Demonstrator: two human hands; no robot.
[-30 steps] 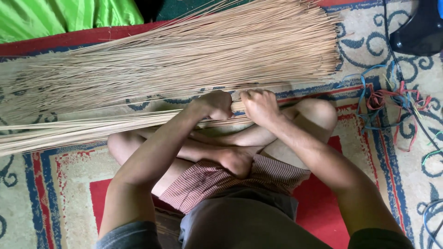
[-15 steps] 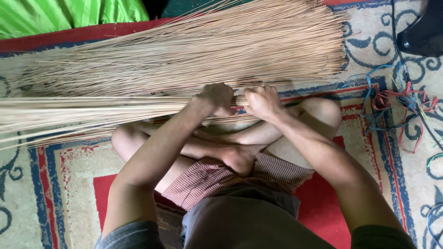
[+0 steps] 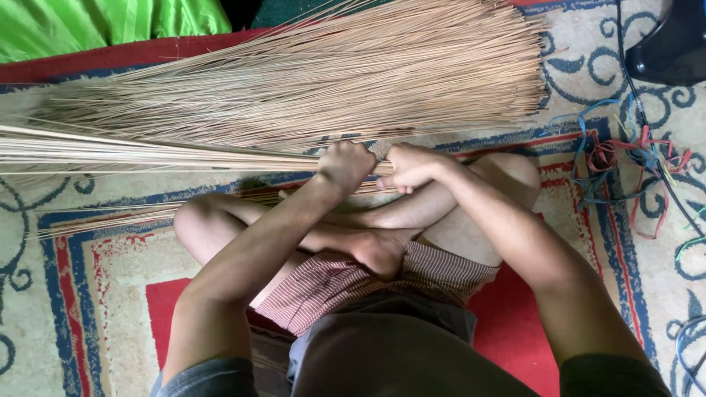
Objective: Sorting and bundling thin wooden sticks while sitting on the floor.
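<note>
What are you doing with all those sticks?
A person sits cross-legged on a patterned rug and grips a thin bundle of long sticks with both fists. The left hand and right hand are side by side, closed around the bundle just above the knees. A much bigger pile of sticks lies spread out on the rug in front. Some coloured cords lie tangled to the right, and a green cloth is at the top left.

Stick pile [image 3: 353,73] blocks space beyond hands, crossed legs [image 3: 412,220] block below, tangled cords [image 3: 625,158] right, open carpet [image 3: 95,294] lower left
</note>
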